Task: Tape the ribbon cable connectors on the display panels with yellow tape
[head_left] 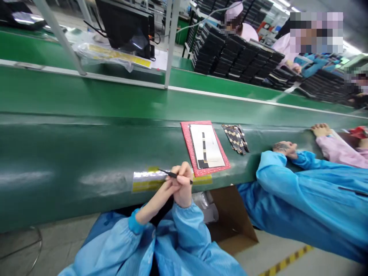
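My left hand (161, 191) and my right hand (182, 188) are pressed together at the edge of the green bench (86, 149). Black tweezers (174, 175) lie across them, gripped by my right hand, with the tip pointing left. Whether my left hand grips them is hard to tell. Silver and yellow tape (148, 180) is stuck to the bench just left of my hands. Up and to the right sits a red mat (186, 134) holding a white panel (207, 145) with a black strip. Beside it lies a pile of black-and-gold flexible strips (235, 138).
A co-worker's blue-sleeved arm and hand (284, 149) rest on the bench to my right, with a pink-sleeved hand (321, 130) beyond. Stacks of black trays (235, 53) stand on the far belt. A cardboard box (232, 218) sits below the bench.
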Action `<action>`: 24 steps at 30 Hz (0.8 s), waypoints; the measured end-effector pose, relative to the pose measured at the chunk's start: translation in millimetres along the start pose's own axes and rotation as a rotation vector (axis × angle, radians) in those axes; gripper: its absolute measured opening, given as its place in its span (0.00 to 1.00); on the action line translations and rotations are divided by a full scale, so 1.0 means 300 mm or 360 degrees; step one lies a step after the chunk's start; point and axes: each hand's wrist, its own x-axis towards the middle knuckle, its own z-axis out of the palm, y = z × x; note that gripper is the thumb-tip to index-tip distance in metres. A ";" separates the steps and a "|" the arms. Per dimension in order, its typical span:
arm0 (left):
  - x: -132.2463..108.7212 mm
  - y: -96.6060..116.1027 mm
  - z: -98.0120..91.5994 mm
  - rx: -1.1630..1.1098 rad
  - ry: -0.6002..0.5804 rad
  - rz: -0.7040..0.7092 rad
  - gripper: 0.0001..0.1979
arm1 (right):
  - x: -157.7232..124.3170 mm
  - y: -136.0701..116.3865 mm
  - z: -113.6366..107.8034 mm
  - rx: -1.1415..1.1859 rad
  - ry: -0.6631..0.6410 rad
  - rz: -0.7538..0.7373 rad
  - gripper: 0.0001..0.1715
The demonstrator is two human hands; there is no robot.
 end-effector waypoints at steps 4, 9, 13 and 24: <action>0.041 0.116 0.013 0.0590 -0.0175 -0.0147 0.18 | -0.019 -0.158 -0.102 -0.0137 0.0263 -0.0381 0.10; 0.247 0.222 0.043 0.1144 0.0030 -0.0411 0.15 | -0.028 -0.249 -0.237 -0.0194 0.0524 -0.0477 0.12; 0.415 0.191 0.089 0.1324 0.0192 -0.0255 0.08 | -0.056 -0.277 -0.295 -0.0221 0.0603 -0.0497 0.14; 0.350 0.312 0.030 0.1240 0.0445 0.0040 0.06 | -0.122 -0.297 -0.414 -0.0341 0.0790 -0.0391 0.09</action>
